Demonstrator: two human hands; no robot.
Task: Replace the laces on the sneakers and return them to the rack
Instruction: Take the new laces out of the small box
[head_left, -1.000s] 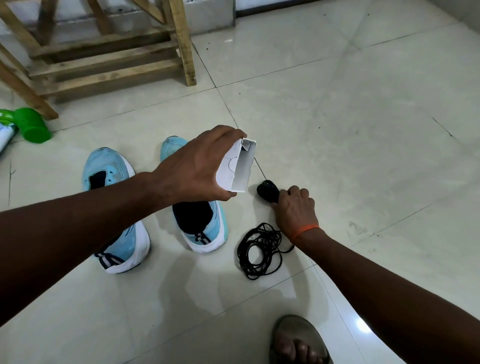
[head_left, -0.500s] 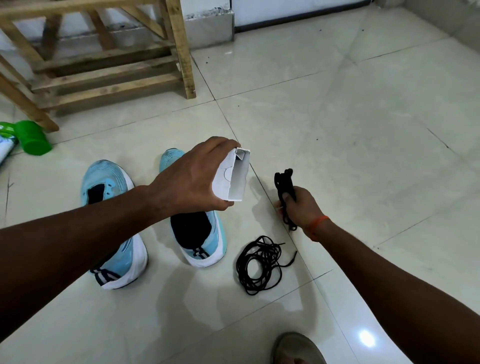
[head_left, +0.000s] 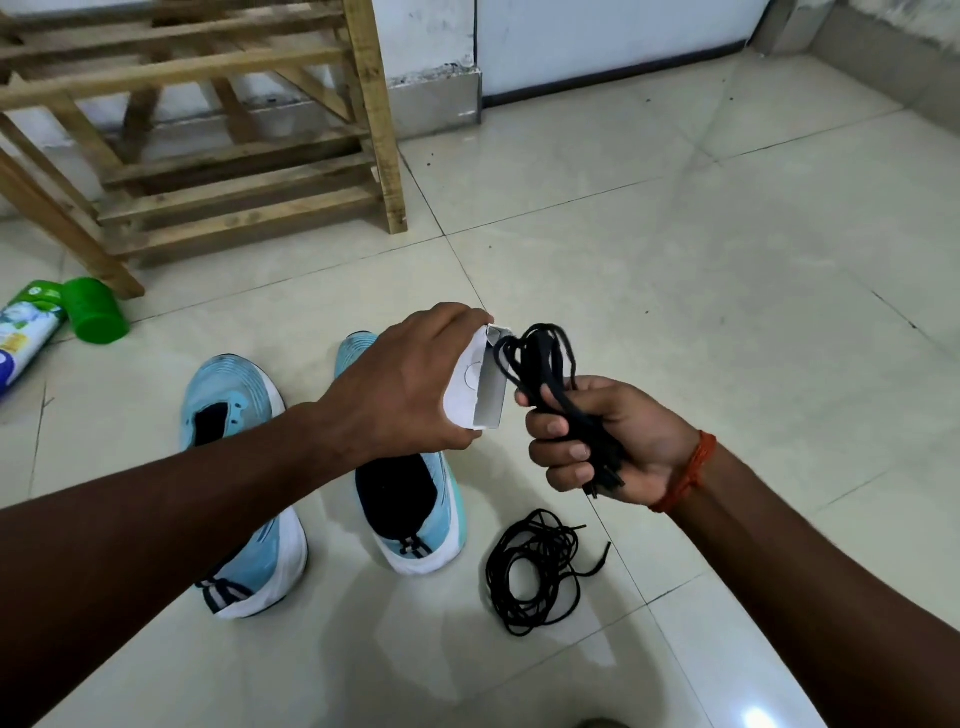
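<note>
Two light-blue sneakers stand unlaced on the tiled floor, the left sneaker (head_left: 234, 415) partly under my left forearm and the right sneaker (head_left: 415, 514) below my left hand. My left hand (head_left: 400, 384) grips a small white cardboard box (head_left: 480, 387) with its open end facing right. My right hand (head_left: 602, 441) holds a folded bundle of black laces (head_left: 545, 364), whose loops touch the box's opening. A loose coil of black lace (head_left: 540, 566) lies on the floor right of the sneakers.
A wooden slatted rack (head_left: 234, 171) stands at the back left against the wall. A spray can with a green cap (head_left: 93, 309) lies on the floor left of the sneakers. Bare tiles stretch to the right.
My right hand picked the folded lace bundle off the floor, rose, turned palm-up and brought it to the box's open end. My left hand kept hold of the box.
</note>
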